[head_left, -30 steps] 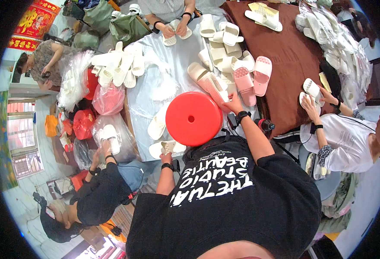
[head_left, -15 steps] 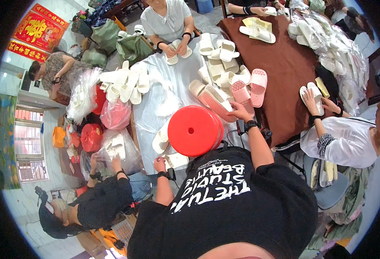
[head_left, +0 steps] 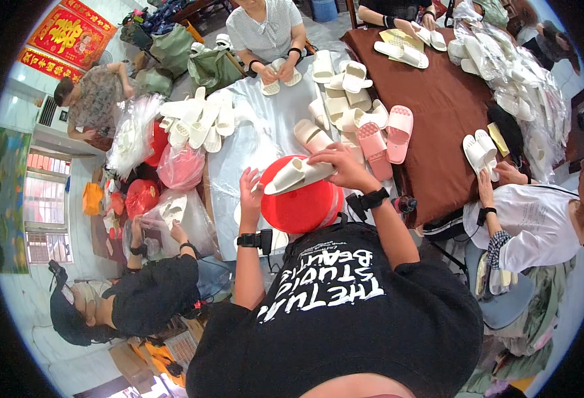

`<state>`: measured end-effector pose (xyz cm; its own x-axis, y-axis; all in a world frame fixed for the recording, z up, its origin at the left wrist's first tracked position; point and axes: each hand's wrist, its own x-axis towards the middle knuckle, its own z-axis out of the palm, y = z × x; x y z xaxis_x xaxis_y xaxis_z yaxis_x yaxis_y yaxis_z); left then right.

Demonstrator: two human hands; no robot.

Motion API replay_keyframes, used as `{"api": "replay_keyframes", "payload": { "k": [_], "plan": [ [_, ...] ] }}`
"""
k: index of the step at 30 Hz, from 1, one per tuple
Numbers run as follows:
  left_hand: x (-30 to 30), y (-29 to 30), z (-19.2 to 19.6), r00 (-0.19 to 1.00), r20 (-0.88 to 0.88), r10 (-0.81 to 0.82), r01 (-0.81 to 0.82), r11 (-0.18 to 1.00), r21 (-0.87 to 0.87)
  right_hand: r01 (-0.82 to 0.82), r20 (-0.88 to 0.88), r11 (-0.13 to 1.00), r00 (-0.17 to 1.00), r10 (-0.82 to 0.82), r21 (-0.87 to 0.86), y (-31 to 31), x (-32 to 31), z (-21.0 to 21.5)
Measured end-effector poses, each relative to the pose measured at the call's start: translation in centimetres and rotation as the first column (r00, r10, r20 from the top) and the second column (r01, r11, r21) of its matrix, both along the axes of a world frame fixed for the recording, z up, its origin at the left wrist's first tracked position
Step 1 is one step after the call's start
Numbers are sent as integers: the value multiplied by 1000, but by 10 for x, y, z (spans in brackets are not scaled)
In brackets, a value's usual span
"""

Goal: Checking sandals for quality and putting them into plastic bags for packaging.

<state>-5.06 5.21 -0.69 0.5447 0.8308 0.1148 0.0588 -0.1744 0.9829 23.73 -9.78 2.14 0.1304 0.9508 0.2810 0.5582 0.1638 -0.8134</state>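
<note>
My right hand [head_left: 337,166] grips the heel end of a white slipper [head_left: 284,176], tilted above the round red stool [head_left: 295,209] in front of me. My left hand [head_left: 251,192] is raised at the slipper's other end, fingers apart; whether they touch it I cannot tell. Just beyond the right hand lie a beige slipper [head_left: 312,136] and two pink slippers [head_left: 372,147], [head_left: 399,132]. Part of another pale slipper [head_left: 279,243] shows between my left wrist and the stool, mostly hidden.
Piles of white slippers [head_left: 202,123], [head_left: 345,83] lie on the plastic-covered table [head_left: 232,159]. A brown-covered table [head_left: 438,119] adjoins it, with bagged slippers [head_left: 498,63] at its far side. Several co-workers handle slippers around me; one at left holds a clear bag [head_left: 189,222].
My right hand has moved left from beside the pink slippers and now holds a slipper over the stool. My left hand has risen from the pale slipper near the table edge.
</note>
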Motion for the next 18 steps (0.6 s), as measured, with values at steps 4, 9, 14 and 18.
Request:
{"api": "replay_keyframes", "payload": {
  "k": [4,9,14,18],
  "plan": [
    [13,-17,1,947,-298,-122,185,963,196,-144,24,989,989,145,-39,0,-16,2],
    [9,-50,-12,891,-442,100,196,796,573,-177,119,975,974,193,-136,-1,-31,-23],
    [8,-53,-22,886,-425,185,143,763,631,-19,148,991,988,39,-135,-2,-27,-31],
    [8,-53,-20,888,-428,169,166,751,639,-30,137,978,989,59,-206,-7,-26,-36]
  ]
}}
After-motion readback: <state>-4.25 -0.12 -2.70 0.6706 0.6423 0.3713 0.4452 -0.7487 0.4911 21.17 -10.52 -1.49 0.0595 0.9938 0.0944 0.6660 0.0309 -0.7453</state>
